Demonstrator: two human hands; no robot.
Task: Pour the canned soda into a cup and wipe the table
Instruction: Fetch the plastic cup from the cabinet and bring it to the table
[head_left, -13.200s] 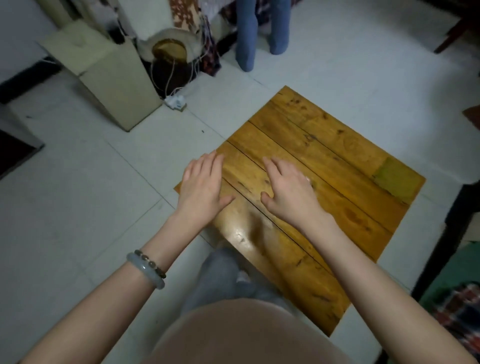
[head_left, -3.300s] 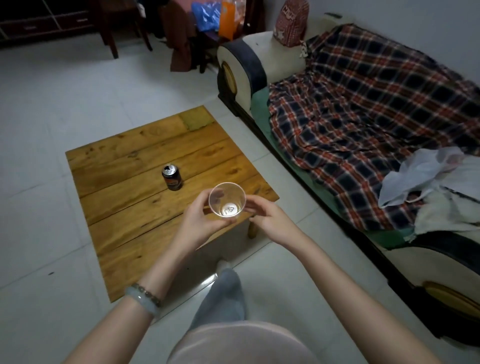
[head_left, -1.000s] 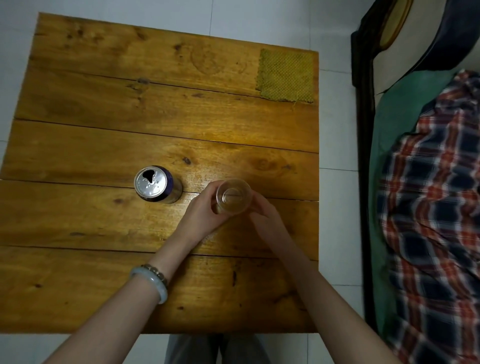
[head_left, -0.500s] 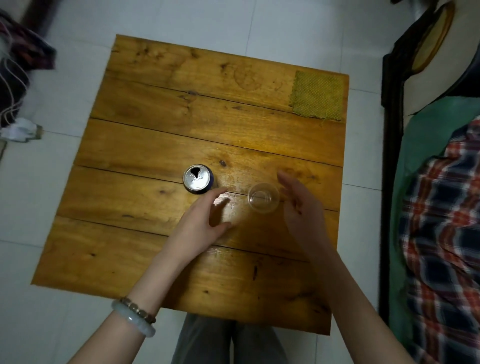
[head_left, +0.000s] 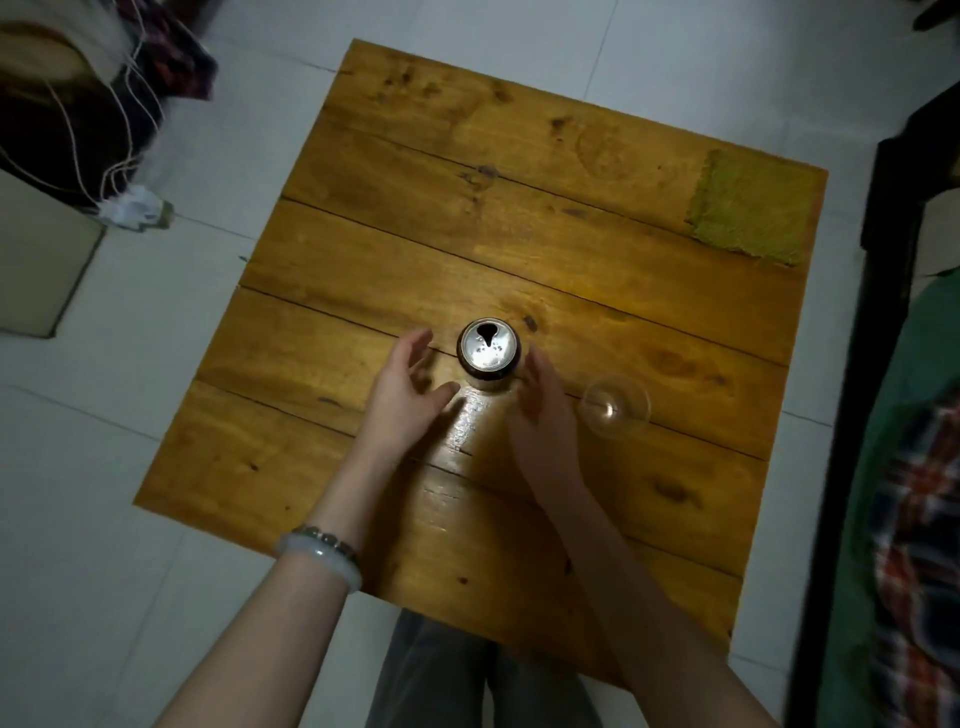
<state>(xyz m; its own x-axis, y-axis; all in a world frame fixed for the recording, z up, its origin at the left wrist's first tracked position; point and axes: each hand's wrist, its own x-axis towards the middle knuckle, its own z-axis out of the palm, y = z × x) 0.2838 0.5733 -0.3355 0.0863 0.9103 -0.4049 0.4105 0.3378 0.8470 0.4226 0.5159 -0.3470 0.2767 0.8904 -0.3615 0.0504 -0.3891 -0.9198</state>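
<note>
Low wooden table (head_left: 519, 234) on pale tiles: the left hand (head_left: 405, 395), fingers loosely spread and empty, hovers just left of the upright soda can (head_left: 488, 349), and the right hand (head_left: 540, 415), also open and empty, is nearly against the can's right side. The right looks nearer; the clear cup (head_left: 615, 408) stands just right of it, with the green cloth (head_left: 748, 208) at the far right corner.

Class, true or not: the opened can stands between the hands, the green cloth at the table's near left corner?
Not near left: the head view shows the green cloth at the table's far right corner. The can does stand between left hand and right hand.
</note>
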